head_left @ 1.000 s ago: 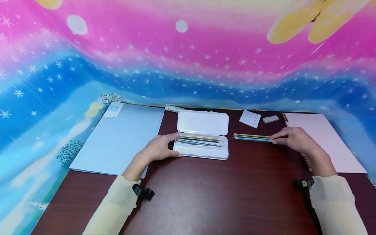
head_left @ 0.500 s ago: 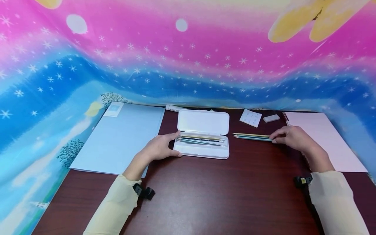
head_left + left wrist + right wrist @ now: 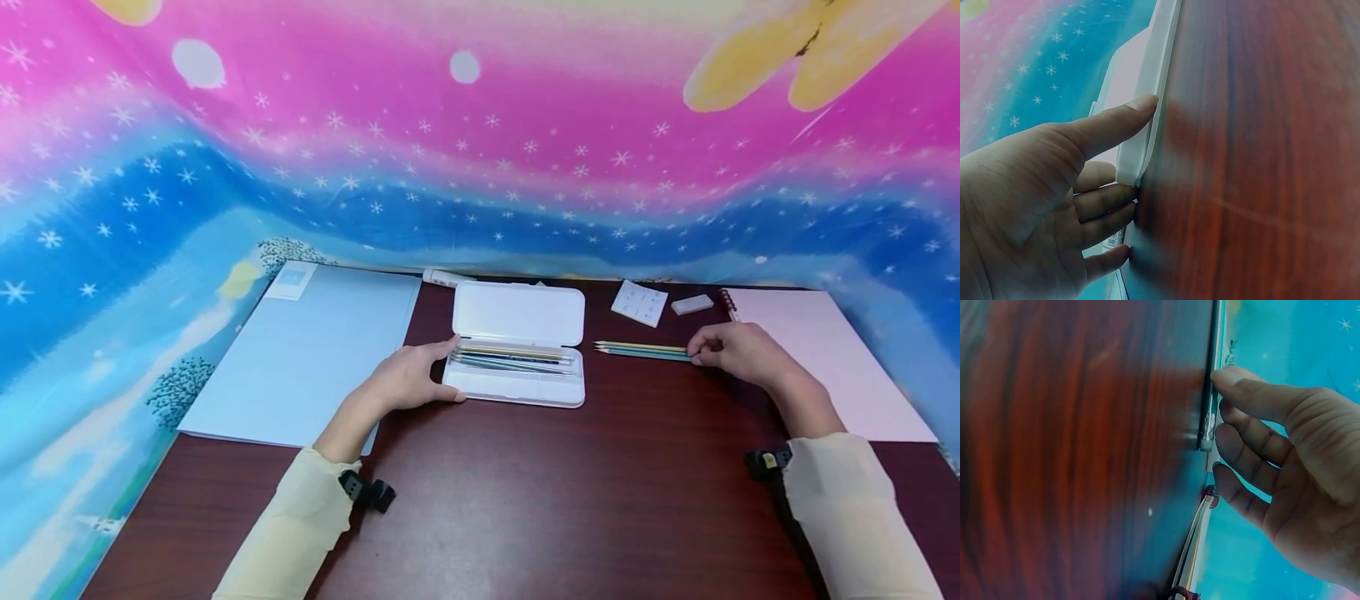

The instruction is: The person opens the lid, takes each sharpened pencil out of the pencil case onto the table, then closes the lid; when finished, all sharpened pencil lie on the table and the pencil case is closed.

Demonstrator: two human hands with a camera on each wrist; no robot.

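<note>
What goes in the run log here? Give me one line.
left hand: steadies open pencil case | right hand: fingers on loose pencils | pencils on table
</note>
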